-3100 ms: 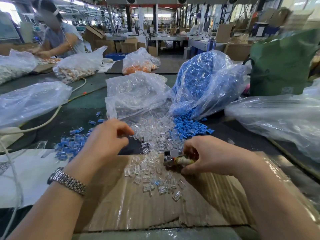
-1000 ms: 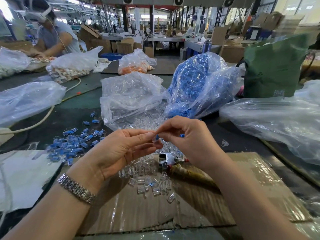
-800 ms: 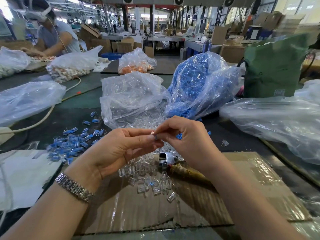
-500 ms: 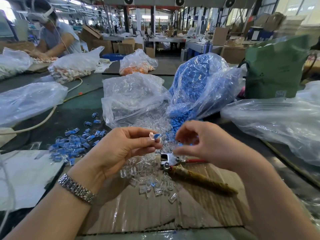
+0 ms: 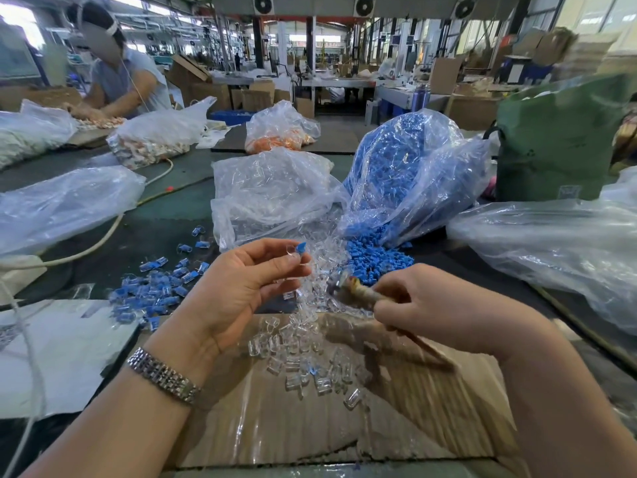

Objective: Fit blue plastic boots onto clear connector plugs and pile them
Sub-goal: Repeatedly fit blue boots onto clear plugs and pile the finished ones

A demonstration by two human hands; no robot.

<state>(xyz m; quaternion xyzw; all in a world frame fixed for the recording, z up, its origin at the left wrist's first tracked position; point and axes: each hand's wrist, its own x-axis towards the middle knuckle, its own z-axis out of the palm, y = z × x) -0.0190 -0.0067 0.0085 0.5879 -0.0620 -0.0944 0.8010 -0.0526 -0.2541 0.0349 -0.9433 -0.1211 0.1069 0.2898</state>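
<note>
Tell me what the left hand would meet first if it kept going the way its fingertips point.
The left hand, pinching a plug with a blue boot, points up and right. First in that line seems to be the spilled clear plugs, then the clear bag; depth is uncertain.

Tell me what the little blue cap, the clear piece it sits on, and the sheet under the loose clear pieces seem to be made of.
Blue boot: likely opaque matte plastic, evenly coloured with no glare.
Clear plug: seemingly transparent, glossy hard plastic; the left hand holding it shows through, with bright glints.
Work sheet: looks like brown corrugated cardboard, ribbed, under shiny wrinkled clear film or tape.
</note>
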